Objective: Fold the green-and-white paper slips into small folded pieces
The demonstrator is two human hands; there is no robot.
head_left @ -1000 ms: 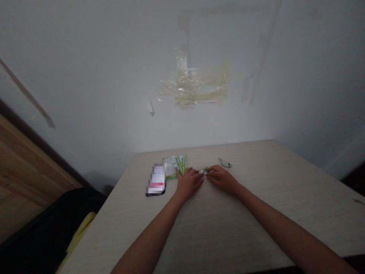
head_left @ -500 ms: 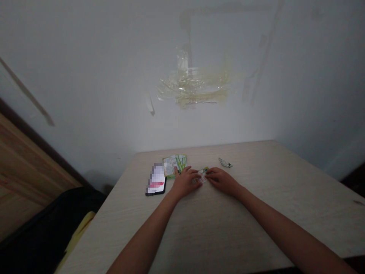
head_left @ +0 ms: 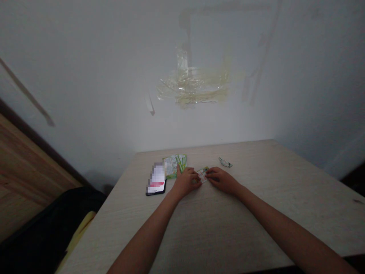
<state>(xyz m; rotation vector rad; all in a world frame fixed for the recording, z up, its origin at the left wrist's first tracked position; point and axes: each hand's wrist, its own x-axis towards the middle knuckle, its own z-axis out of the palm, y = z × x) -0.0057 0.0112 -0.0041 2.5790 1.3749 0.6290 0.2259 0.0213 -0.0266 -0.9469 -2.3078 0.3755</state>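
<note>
A small green-and-white printed card (head_left: 202,176) lies between my hands, low over the table. My left hand (head_left: 185,183) has its fingers curled at the card's left edge, some of them lifted. On the opposite edge, my right hand (head_left: 224,179) pinches the card between thumb and fingers. Just beyond my left hand, several similar green-and-white printed cards (head_left: 171,166) are fanned over one another, partly hidden by its fingers. Whether the piece in my hands is a flat card or a thin packet is too small to tell.
A phone (head_left: 156,182) with a lit, blurred screen lies left of my left hand. A small crumpled green-and-white wrapper (head_left: 225,163) rests behind my right hand. The pale wooden table (head_left: 256,163) meets a wall (head_left: 114,95) with peeling tape. A dark bag-like shape (head_left: 57,220) stands at left.
My left hand's fingers have shifted slightly at the card's edge, drawing a little closer together. My right hand stays in place.
</note>
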